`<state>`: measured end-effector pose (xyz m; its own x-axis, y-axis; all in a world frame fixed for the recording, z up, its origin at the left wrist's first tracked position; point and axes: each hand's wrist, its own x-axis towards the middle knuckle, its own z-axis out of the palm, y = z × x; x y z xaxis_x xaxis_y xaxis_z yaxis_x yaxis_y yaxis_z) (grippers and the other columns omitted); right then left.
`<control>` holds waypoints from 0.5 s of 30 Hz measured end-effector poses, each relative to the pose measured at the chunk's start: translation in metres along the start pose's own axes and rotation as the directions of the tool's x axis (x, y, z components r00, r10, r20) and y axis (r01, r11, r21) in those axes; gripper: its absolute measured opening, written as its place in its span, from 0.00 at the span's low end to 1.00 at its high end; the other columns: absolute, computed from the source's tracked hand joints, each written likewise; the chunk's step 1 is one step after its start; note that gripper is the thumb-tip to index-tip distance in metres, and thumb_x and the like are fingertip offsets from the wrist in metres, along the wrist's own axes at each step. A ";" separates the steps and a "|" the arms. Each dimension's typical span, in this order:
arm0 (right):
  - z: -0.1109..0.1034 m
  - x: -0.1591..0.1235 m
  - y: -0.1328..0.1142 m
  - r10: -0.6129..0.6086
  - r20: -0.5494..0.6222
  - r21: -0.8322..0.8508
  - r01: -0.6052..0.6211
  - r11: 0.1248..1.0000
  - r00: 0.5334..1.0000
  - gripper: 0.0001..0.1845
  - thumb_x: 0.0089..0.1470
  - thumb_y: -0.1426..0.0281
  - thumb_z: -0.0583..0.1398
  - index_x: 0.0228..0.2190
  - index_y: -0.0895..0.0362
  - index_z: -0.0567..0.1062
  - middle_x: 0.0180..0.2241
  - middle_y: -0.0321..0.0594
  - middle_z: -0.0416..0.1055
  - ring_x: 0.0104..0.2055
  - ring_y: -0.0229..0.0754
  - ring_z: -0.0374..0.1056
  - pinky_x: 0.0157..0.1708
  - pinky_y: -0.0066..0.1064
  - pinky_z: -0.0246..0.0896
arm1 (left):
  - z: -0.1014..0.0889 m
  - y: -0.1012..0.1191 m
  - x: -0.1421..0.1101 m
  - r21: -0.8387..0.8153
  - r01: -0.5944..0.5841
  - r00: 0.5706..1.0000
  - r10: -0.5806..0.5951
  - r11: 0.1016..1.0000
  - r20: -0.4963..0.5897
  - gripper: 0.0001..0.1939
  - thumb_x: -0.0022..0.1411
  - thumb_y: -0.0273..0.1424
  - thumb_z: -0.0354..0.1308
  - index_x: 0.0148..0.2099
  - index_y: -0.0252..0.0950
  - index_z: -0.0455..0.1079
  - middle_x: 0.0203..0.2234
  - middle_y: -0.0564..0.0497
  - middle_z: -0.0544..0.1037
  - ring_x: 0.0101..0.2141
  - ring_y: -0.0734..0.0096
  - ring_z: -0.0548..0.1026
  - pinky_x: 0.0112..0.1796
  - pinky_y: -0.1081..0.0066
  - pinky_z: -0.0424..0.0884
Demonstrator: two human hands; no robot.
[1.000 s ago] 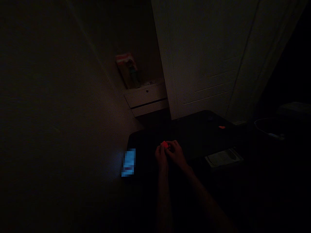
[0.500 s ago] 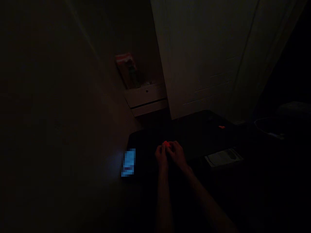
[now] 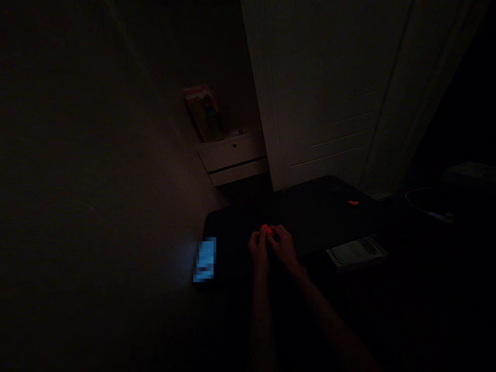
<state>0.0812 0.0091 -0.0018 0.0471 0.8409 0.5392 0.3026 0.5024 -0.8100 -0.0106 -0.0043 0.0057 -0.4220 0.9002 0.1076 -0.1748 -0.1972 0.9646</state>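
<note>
The left hand [image 3: 258,248] and the right hand [image 3: 284,247] meet over the bench [image 3: 306,217], their fingers curled nearly closed around a small glowing red piece [image 3: 266,229]. Both appear to pinch it, though darkness hides the exact contact.

Beyond the bench, a pale drawer unit [image 3: 236,156] shows two fronts with a dark gap between them and a small round spot on the upper one; what the drawers contain cannot be told. A tilted packet [image 3: 202,114] with a red-and-white top stands on the unit, its contents hidden.

Past the bench's near edge, to the right of the hands and lower down, lies a pale flat box [image 3: 356,252]; its inside cannot be made out. On the bench, a lit blue screen [image 3: 205,260] lies at the left end and an orange-red scrap [image 3: 353,203] towards the far right.
</note>
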 end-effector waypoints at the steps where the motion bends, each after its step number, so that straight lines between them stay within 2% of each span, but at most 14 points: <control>1: 0.000 0.000 0.000 0.003 -0.001 0.008 -0.003 1.000 1.000 0.13 0.63 0.63 0.58 0.42 0.55 0.79 0.38 0.46 0.75 0.39 0.47 0.72 0.41 0.37 0.67 | 0.000 0.000 0.000 0.014 -0.010 1.000 0.010 1.000 0.006 0.22 0.56 0.49 0.67 0.35 0.32 0.75 0.30 0.49 0.79 0.33 0.69 0.76 0.37 0.70 0.70; 5: 0.001 0.001 0.000 0.024 -0.005 0.032 -0.024 0.999 1.000 0.14 0.63 0.64 0.57 0.44 0.56 0.79 0.41 0.47 0.76 0.42 0.49 0.73 0.44 0.39 0.68 | 0.001 -0.002 0.002 0.010 -0.037 0.999 0.036 0.999 0.016 0.21 0.52 0.45 0.71 0.37 0.32 0.75 0.33 0.47 0.80 0.36 0.66 0.77 0.40 0.69 0.71; 10: 0.000 0.003 -0.003 0.035 0.023 0.059 -0.036 0.998 0.999 0.15 0.60 0.64 0.61 0.46 0.54 0.79 0.41 0.45 0.77 0.41 0.48 0.74 0.43 0.38 0.69 | -0.001 -0.009 0.005 -0.053 -0.039 0.999 0.038 0.998 -0.023 0.20 0.54 0.44 0.69 0.39 0.32 0.76 0.35 0.45 0.81 0.38 0.64 0.79 0.42 0.66 0.73; 15: 0.001 0.003 -0.003 0.049 0.010 0.118 -0.050 0.992 0.999 0.14 0.63 0.64 0.58 0.45 0.53 0.81 0.44 0.45 0.79 0.47 0.49 0.75 0.50 0.42 0.68 | -0.002 -0.012 0.007 -0.124 -0.040 0.999 0.038 0.991 -0.019 0.22 0.51 0.42 0.72 0.43 0.33 0.78 0.41 0.43 0.82 0.43 0.62 0.80 0.47 0.64 0.73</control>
<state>0.0800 0.0103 0.0020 0.0520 0.8665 0.4964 0.1854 0.4800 -0.8574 -0.0129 0.0033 -0.0054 -0.4452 0.8845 0.1396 -0.2666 -0.2798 0.9223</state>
